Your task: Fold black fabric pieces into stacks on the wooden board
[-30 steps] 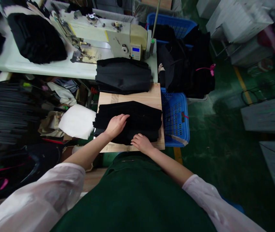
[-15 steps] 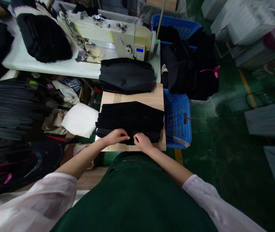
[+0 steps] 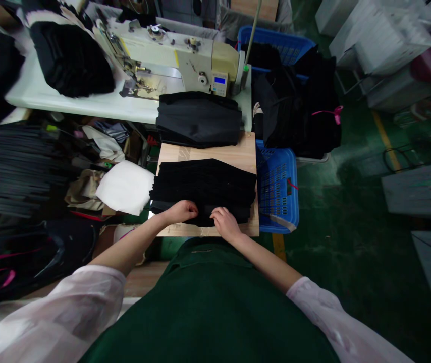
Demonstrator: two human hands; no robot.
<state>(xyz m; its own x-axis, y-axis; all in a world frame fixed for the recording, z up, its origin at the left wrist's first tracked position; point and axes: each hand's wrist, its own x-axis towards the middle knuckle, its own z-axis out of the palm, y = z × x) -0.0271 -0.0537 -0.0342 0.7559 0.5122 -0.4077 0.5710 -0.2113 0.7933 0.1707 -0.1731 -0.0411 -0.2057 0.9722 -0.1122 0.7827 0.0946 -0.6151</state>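
A stack of black cloth pieces (image 3: 204, 181) lies on a light wooden board (image 3: 238, 151) in front of my body. My left hand (image 3: 184, 212) is at the near edge of the stack, its fingers curled together; what they pinch, if anything, is hidden. To its right, my right hand (image 3: 223, 220) rests on the same near edge with its fingers bent and slightly apart over the cloth. A gap of black cloth shows between the two hands. Beyond, a second dark stack (image 3: 199, 120) lies across the board and the machine table's edge.
A sewing machine (image 3: 196, 63) stands on the white table (image 3: 83, 107) behind the stacks. Blue baskets (image 3: 278, 189) and black cloth bundles (image 3: 319, 101) are at the right. White cloth (image 3: 126, 187) lies left of the board, with a dark pile (image 3: 69, 60) farther back.
My left hand has moved slightly left and away from my right hand, so the gap between them is wider. The stacks have stayed in place.
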